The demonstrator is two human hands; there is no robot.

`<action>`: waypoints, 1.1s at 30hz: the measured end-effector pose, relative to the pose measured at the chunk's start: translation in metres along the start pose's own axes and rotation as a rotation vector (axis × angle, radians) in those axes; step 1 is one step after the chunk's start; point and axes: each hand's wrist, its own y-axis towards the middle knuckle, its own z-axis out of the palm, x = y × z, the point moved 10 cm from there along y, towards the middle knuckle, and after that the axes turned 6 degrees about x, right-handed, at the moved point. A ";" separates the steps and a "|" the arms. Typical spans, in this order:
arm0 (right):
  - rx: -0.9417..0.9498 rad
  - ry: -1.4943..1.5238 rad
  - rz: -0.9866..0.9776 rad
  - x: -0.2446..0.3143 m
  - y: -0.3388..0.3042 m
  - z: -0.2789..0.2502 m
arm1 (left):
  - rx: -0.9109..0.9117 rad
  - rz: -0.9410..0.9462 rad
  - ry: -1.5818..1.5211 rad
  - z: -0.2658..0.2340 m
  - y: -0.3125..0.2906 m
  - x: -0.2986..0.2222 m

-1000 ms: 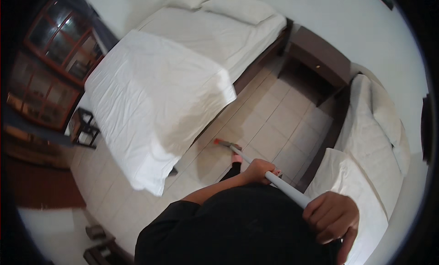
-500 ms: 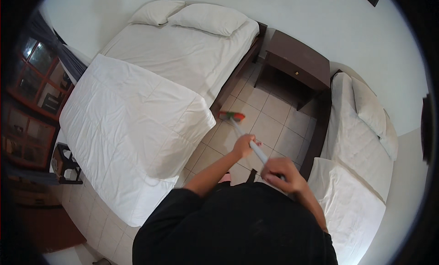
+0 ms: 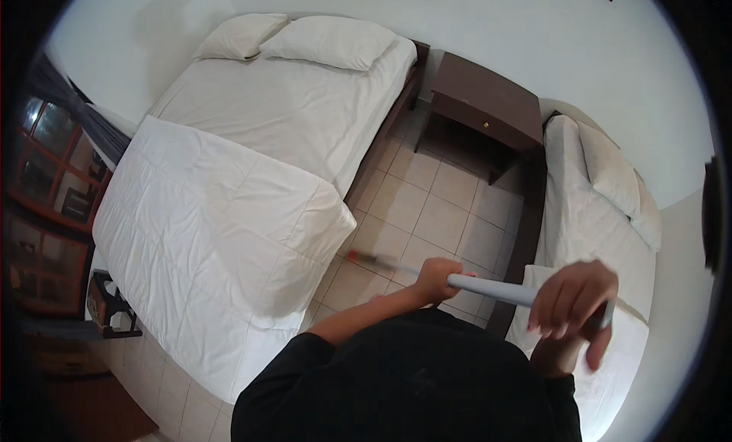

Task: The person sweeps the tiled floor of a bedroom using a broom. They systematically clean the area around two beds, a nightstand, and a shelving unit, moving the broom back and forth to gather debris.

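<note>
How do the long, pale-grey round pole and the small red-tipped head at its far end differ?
The long, pale-grey round pole far outmeasures the small red-tipped head. The pole shows fairly clearly; the head is blurred. The left hand and right hand grip the pole; neither touches the head. Both are parts of one tool.

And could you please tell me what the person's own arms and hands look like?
The person wears a black top with short sleeves, so both forearms are bare below them. The left hand and right hand are ungloved; the right is slightly blurred. No watch shows at either wrist.
</note>
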 end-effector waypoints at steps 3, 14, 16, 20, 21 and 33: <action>-0.287 -0.521 0.236 -0.017 -0.014 0.008 | -0.079 0.093 0.010 0.008 0.034 0.024; -0.579 -0.901 0.725 -0.176 -0.136 -0.046 | -0.010 -0.118 -0.080 0.068 0.048 0.179; -0.619 -0.888 0.674 -0.132 -0.117 -0.044 | -0.099 -0.016 -0.004 0.040 0.054 0.112; -0.640 -0.874 0.459 -0.036 -0.075 -0.038 | 0.050 -0.125 -0.041 0.033 0.042 0.030; -0.702 -0.786 0.425 -0.027 -0.082 -0.041 | 0.097 -0.145 -0.086 0.042 0.034 0.023; -1.036 -0.602 0.081 0.076 -0.135 -0.034 | 0.516 0.129 0.068 0.142 0.070 -0.005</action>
